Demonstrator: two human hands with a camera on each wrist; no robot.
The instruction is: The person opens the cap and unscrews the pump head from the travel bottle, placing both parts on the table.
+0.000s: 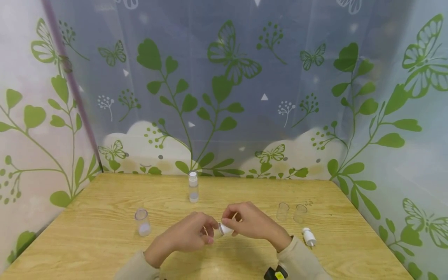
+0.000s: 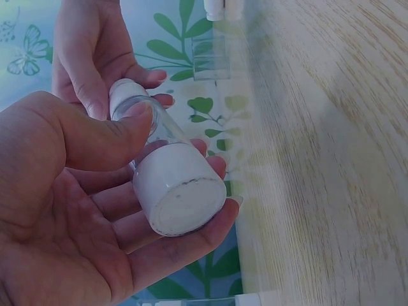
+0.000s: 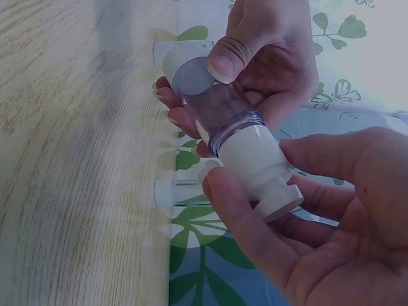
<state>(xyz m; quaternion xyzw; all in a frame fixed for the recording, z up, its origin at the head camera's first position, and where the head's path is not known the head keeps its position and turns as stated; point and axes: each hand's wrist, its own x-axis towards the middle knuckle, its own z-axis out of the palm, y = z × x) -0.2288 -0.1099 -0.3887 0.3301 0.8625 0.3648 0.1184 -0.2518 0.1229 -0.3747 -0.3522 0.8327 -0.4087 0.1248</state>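
Observation:
My left hand (image 1: 190, 233) holds a small clear bottle (image 3: 213, 105) with a white base (image 2: 178, 191), the thumb pressed on its wall and the fingers curled beneath. The right hand (image 1: 250, 221) pinches a white pump top (image 3: 255, 159) between thumb and fingers. That pump top sits at the bottle's clear rim, the two in one line and tilted in the right wrist view. Whether it is threaded fast, I cannot tell.
On the wooden table (image 1: 105, 249), an uncapped clear bottle (image 1: 142, 223) stands left and a bottle with a white top (image 1: 193, 188) at the back. Two clear caps (image 1: 282, 212) stand right, behind a loose white pump (image 1: 308, 236) lying down. A patterned curtain (image 1: 224, 116) borders the table.

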